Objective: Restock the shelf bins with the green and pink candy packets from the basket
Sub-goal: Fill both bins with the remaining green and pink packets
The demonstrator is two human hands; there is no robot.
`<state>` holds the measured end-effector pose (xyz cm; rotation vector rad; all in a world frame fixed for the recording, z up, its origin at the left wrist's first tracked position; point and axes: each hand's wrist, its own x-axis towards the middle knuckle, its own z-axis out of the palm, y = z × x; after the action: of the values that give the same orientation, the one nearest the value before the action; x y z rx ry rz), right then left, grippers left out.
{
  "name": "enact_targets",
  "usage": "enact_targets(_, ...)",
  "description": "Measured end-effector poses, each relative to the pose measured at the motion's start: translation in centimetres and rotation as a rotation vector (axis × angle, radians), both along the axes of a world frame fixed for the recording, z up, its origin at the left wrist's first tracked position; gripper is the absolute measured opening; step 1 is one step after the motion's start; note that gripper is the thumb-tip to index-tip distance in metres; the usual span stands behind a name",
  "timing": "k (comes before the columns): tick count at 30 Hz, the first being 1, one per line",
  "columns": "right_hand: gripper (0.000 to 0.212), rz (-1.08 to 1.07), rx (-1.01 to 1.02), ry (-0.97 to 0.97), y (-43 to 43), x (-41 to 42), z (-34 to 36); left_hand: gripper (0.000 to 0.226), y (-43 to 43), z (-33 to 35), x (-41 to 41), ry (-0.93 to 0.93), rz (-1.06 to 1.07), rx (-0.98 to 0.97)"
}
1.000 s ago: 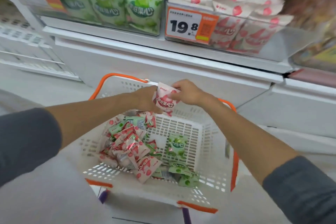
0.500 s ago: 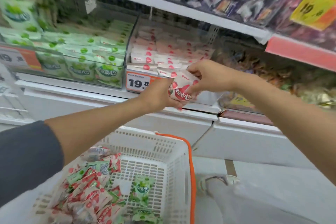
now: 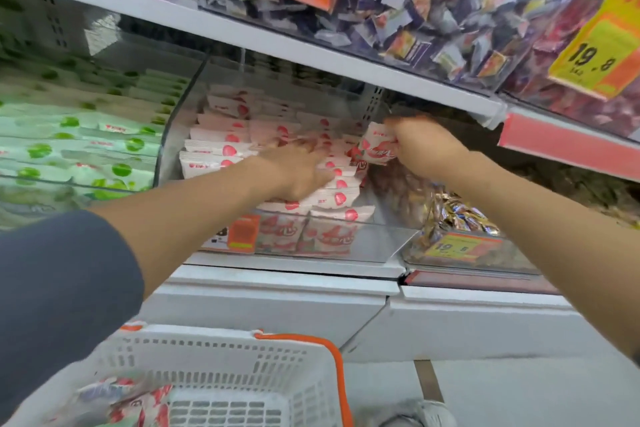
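Observation:
My right hand (image 3: 420,146) pinches one pink candy packet (image 3: 375,147) and holds it over the right side of the pink packets' clear bin (image 3: 346,239). Flat on the stacked pink packets (image 3: 332,198) inside that bin lies my left hand (image 3: 298,170), fingers stretched out. To the left, a second clear bin (image 3: 104,180) is filled with green packets (image 3: 79,146). Below, the white basket (image 3: 242,354) with an orange handle shows a few pink packets (image 3: 138,402) at its left end.
An upper shelf (image 3: 311,42) hangs low over the bins, loaded with purple sweets and price tags. A bin of gold-wrapped sweets (image 3: 457,215) sits right of the pink bin. A white shelf base (image 3: 277,305) runs under the bins. A shoe (image 3: 426,412) shows by the basket.
Both hands rose from in front of the price tag into the pink bin. My left hand let go of the packet and now lies flat on the stack. The view tilted upward.

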<state>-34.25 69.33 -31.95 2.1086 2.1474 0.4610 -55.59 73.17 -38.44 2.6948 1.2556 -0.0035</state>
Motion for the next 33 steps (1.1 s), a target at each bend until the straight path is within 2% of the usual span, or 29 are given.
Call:
enact_targets(3, 0.04, -0.019, -0.139, -0.012, 3.2, 0.5, -0.4, 0.067, 0.3, -0.9, -0.3, -0.022, -0.02, 0.076)
enact_targets(8, 0.038, -0.028, -0.22, -0.07, 5.8, -0.2, -1.2, 0.065, 0.2, -1.0, -0.3, -0.059, -0.031, 0.103)
enact_targets(12, 0.024, -0.018, -0.262, -0.109, 5.9, -0.5, -0.7, 0.064, 0.2, -1.2, -0.4, -0.071, -0.029, 0.101)
enact_targets(16, 0.057, -0.054, -0.267, -0.17, 5.1, -1.3, 2.1, 0.063, 0.2, -1.2, -0.4, -0.079, -0.034, 0.115)
enact_targets(18, 0.06, -0.059, -0.336, -0.186, 4.6, -2.2, 1.7, 0.063, 0.1, -1.2, -0.4, -0.075, -0.031, 0.125)
enact_targets(21, 0.053, -0.081, -0.426, -0.199, 5.4, -2.9, -0.7, 0.062, -0.2, -1.1, -0.5, -0.064, -0.028, 0.124)
enact_targets(25, 0.032, -0.119, -0.318, -0.095, 6.0, -2.4, -2.5, 0.061, -0.2, -1.1, -0.4, -0.062, -0.036, 0.128)
enact_targets(27, 0.025, -0.123, -0.266, -0.107, 5.5, -2.3, -3.5, 0.061, -0.1, -1.2, -0.4, -0.061, -0.034, 0.127)
enact_targets(33, 0.031, -0.057, -0.101, -0.209, 3.8, -1.2, -5.1, 0.061, 0.1, -1.5, -0.4, -0.07, -0.034, 0.151)
